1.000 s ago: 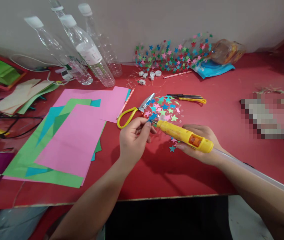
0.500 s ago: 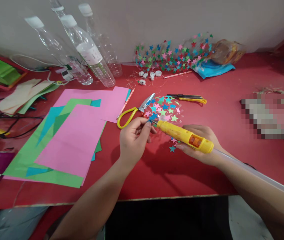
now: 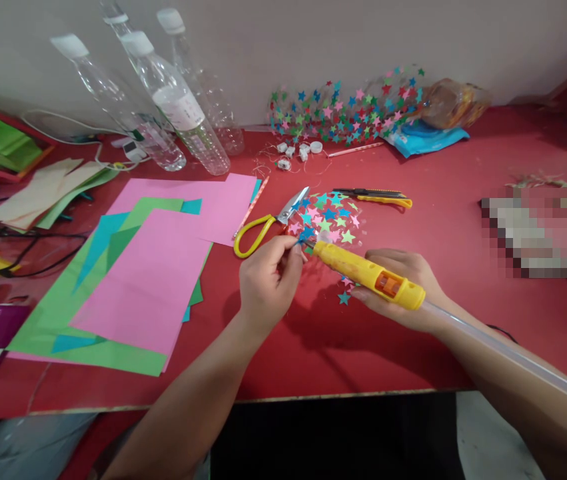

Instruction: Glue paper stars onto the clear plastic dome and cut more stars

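My left hand is closed in a pinch, with a blue paper star at its fingertips. A yellow hot glue gun lies in the grip of my right hand, its nozzle touching or very near the star; which one I cannot tell. From the gun's back end a long clear glue stick runs out over my right forearm. Just beyond both hands lies a pile of coloured paper stars, part of it hidden by the gun. Yellow-handled scissors rest beside my left hand.
Coloured paper sheets cover the left of the red table. Clear bottles stand by the wall. A star-covered clear bottle lies at the back. A utility knife rests behind the stars, and a blue packet sits farther back.
My left fingers have curled in slightly near the nozzle. The glue gun has shifted only a little in my right hand's hold; the things on the table stay put.
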{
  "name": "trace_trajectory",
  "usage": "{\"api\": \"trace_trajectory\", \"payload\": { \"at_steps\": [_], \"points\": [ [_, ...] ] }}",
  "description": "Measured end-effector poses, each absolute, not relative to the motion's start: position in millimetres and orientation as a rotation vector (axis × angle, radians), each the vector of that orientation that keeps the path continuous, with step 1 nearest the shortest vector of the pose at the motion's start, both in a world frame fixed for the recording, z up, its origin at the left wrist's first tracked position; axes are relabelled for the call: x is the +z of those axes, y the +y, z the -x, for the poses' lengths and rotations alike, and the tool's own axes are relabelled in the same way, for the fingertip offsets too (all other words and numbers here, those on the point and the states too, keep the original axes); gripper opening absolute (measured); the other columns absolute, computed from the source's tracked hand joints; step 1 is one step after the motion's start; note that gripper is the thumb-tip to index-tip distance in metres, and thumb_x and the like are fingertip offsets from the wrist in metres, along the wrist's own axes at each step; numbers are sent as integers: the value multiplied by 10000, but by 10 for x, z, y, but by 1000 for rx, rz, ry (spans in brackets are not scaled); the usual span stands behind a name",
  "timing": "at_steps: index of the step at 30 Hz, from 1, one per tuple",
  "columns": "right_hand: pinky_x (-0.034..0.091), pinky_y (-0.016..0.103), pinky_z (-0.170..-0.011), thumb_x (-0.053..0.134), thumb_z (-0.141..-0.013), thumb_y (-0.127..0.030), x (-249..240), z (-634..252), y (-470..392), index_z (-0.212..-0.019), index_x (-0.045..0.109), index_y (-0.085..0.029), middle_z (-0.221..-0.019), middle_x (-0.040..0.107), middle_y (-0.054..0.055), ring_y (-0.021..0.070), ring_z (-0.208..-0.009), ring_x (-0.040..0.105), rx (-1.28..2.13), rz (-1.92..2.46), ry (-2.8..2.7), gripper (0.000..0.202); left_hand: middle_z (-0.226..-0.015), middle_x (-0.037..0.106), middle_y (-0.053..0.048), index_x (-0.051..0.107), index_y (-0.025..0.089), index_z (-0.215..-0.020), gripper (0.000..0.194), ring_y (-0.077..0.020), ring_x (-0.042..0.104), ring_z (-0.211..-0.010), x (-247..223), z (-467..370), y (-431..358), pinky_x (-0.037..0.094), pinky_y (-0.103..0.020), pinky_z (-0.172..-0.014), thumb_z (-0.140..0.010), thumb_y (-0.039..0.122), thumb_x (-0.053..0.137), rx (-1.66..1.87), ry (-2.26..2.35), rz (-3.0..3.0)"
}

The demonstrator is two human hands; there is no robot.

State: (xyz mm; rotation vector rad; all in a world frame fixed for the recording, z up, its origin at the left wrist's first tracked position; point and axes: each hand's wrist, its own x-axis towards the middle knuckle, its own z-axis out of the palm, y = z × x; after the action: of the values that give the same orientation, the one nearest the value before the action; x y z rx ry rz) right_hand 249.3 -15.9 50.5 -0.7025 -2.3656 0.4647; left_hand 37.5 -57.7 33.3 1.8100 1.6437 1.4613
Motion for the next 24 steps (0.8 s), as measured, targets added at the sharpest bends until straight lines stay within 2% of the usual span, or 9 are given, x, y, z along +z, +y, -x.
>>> {"api": "trace_trajectory", "payload": {
  "at_steps": [6, 11, 24],
  "points": [
    [310, 249, -495, 530, -937, -387, 515, -2483, -166, -651, 430, -208, -581, 427, -32, 101, -491, 402, 408, 671, -2363, 352, -596, 605, 48, 600, 195, -757, 192, -65, 536, -446, 337, -389, -567, 431, -176, -439, -930, 236, 527, 1452, 1530, -1582],
    [311, 247, -493, 515, -945, -394, 520, -2470, -165, -643, 431, -208, -571, 430, -32, 99, -483, 400, 380, 663, -2368, 364, -655, 642, 40, 600, 192, -759, 163, -60, 540, -448, 365, -402, -564, 447, -177, -430, -908, 211, 538, 1458, 1480, -1437],
    [299, 245, -484, 533, -926, -380, 526, -2460, -167, -636, 413, -218, -556, 419, -40, 94, -469, 384, 393, 678, -2354, 353, -641, 642, 42, 603, 196, -746, 161, -55, 528, -436, 385, -411, -563, 448, -178, -423, -896, 199, 544, 1469, 1457, -1385]
  ]
}}
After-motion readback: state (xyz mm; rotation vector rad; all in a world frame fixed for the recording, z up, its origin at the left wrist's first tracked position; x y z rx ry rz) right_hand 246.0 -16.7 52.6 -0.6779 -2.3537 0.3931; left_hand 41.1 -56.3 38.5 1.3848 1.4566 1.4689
